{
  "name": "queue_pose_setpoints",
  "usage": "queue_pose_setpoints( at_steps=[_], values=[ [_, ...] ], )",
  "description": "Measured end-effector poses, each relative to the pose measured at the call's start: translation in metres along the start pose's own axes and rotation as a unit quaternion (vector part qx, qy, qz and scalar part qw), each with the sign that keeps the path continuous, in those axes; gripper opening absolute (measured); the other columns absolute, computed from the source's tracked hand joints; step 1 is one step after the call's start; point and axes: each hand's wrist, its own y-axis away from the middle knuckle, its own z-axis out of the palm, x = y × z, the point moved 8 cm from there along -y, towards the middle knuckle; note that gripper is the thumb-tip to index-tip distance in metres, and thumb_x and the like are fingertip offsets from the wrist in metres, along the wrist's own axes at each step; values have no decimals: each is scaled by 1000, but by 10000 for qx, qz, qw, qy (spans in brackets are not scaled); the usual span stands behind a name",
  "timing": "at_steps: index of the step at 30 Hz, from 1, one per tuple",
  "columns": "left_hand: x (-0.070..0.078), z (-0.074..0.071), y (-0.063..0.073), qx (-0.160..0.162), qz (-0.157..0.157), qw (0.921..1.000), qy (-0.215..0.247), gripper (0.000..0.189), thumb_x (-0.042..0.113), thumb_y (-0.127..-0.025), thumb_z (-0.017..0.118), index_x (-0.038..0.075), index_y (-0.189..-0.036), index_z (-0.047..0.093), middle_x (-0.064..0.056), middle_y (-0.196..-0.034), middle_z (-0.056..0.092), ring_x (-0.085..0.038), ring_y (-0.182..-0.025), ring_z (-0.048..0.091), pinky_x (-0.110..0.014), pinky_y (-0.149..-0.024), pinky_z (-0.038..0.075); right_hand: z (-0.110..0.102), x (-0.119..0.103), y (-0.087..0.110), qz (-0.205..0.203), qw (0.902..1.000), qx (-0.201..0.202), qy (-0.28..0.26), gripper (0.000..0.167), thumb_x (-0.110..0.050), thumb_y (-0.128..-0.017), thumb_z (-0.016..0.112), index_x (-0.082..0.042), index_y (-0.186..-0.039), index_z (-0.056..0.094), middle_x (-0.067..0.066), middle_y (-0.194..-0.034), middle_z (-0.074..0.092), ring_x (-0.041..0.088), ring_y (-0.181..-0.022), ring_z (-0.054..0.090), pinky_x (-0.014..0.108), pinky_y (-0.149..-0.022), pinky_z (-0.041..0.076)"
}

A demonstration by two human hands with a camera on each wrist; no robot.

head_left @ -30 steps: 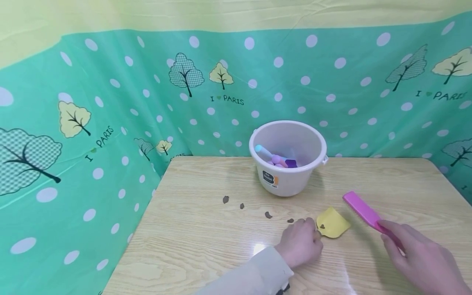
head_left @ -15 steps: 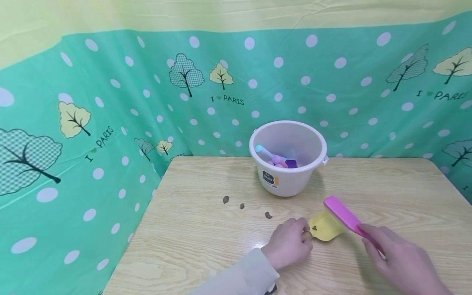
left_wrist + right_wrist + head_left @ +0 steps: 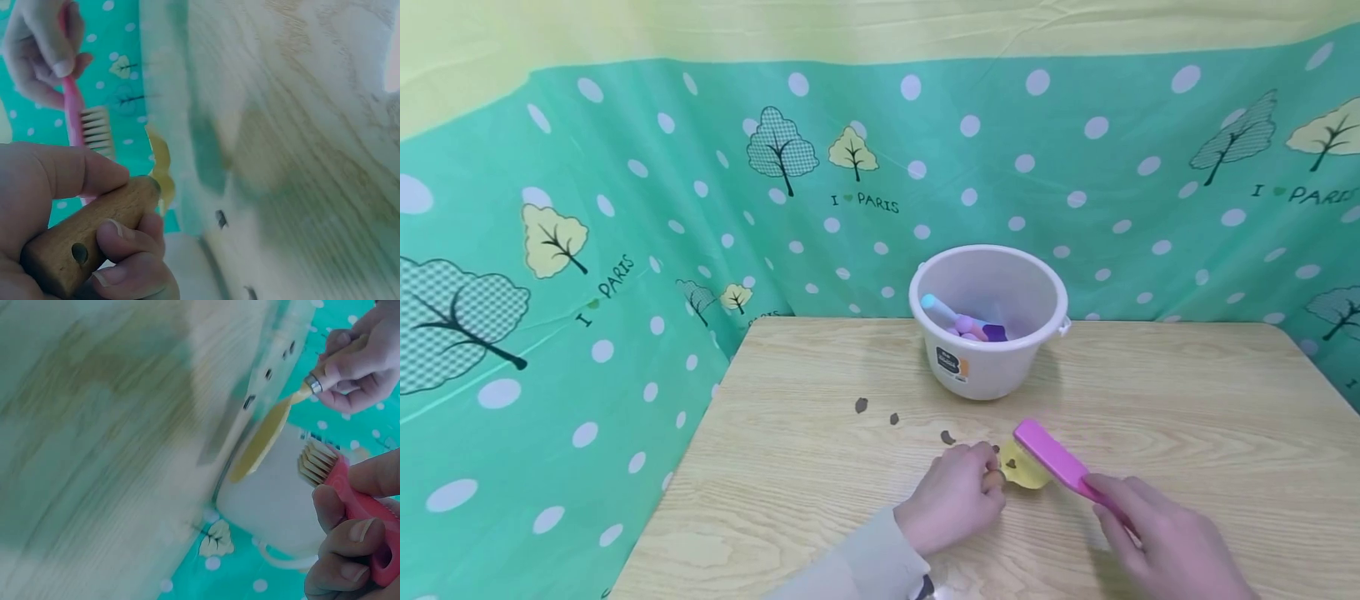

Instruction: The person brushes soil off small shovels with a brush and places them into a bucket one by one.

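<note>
My left hand [image 3: 958, 496] grips the wooden handle [image 3: 94, 234] of a small yellow shovel [image 3: 1026, 473], whose blade is raised off the table in both wrist views. A dark brown scrap [image 3: 1011, 464] shows on the blade in the head view. With my right hand [image 3: 1157, 533] I hold a pink brush [image 3: 1051, 454] by its handle. Its pale bristles [image 3: 315, 464] face the shovel, and the brush head partly covers the blade in the head view. Several brown scraps lie in a row left of the shovel, among them one scrap [image 3: 947, 437] beyond my left hand.
A pale bucket [image 3: 988, 358] stands at the back of the wooden table [image 3: 760, 500], with colourful items [image 3: 966, 325] inside. Two more brown scraps lie left of it, the outermost scrap [image 3: 861, 405] farthest away. A green dotted curtain [image 3: 850, 275] hangs behind the table and along its left.
Both hands have moved left, carrying the shovel and the brush. The brush head has come from right of the shovel to over its blade. The bucket stays put.
</note>
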Motion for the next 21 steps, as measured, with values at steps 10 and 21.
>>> queue_pose_setpoints(
  at_steps=[10, 21],
  values=[
    [-5, -15, 8, 104, 75, 9999, 32, 11, 7, -80, 59, 11, -90, 60, 10, -70, 48, -3, -56, 45, -18, -46, 39, 13, -17, 1, -205, 9991, 137, -355, 45, -11, -68, 78, -22, -111, 68, -22, -76, 45, -7, -58, 31, 15, -47, 28],
    [-7, -19, 14, 199, 208, 9994, -207, 5, 7, -80, 61, 12, -81, 58, 9, -71, 47, -2, -57, 43, -16, -46, 38, 26, -26, 4, -250, 9981, 184, -525, 34, -12, -73, 73, -22, -106, 69, -23, -73, 41, -8, -54, 27, 15, -44, 24]
  ],
)
